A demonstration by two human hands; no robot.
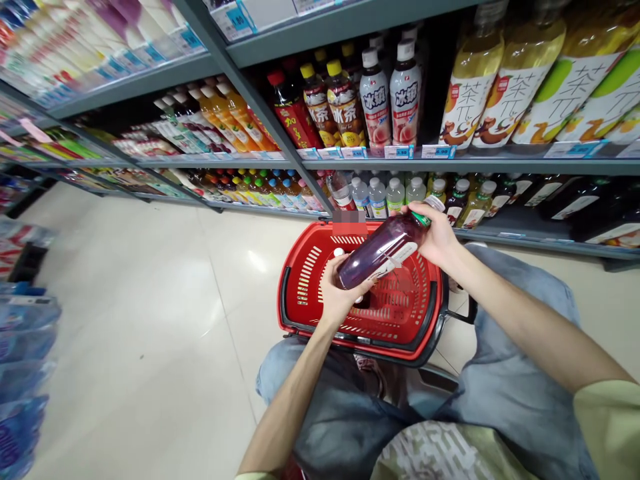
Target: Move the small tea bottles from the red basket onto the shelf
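Observation:
A large bottle of dark purple drink (376, 250) with a white label lies tilted across both my hands, over the red shopping basket (310, 320). My left hand (340, 290) wraps round its base end. At the neck, by the green band below the cap, my right hand (437, 230) grips it. Inside the basket, a white cap (339, 253) shows beside the bottle; most of what it belongs to is hidden behind my left hand and the bottle. The basket's black handle (463, 313) juts out on the right, near my knee.
Drink shelves run along the far side, with iced tea bottles (343, 107) and large tea bottles (473, 87) on the middle shelf. Small water bottles (377, 197) stand on the bottom shelf. Wrapped blue packs (23, 373) are stacked at the left on the tiled floor (150, 320).

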